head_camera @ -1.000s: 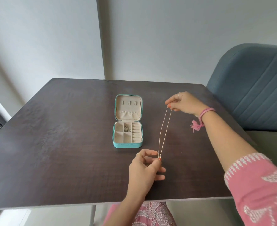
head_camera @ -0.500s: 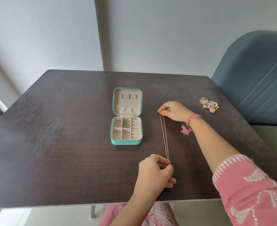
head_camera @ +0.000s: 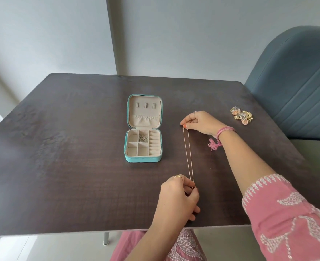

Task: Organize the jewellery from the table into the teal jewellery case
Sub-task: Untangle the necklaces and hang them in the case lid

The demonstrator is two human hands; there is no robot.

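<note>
Overhead, pale grey walls (head_camera: 193,34) meet at a corner behind a dark wood-grain table (head_camera: 61,166) that fills most of the view. A blue-grey padded chair (head_camera: 295,87) stands at its far right edge, and a pale floor shows below the near edge, where one thin metal leg (head_camera: 105,238) drops down. Pink embroidered sleeves and clothing (white stitching) enter at the lower right.

On the tabletop the teal case (head_camera: 143,129) lies open near the middle, lid flat toward the far side, its cream tray split into compartments; a small silver piece (head_camera: 143,138) sits in the upper middle one. A cluster of gold and pink jewellery (head_camera: 241,115) rests near the far right edge, well apart from the case.

Just right of the case a thin chain (head_camera: 189,153) is stretched in a doubled line above the wood. The right hand (head_camera: 202,122) pinches its far end between thumb and fingertips, a pink tasselled thread at the wrist. The left hand (head_camera: 179,198) pinches the near end, fingers curled together.
</note>
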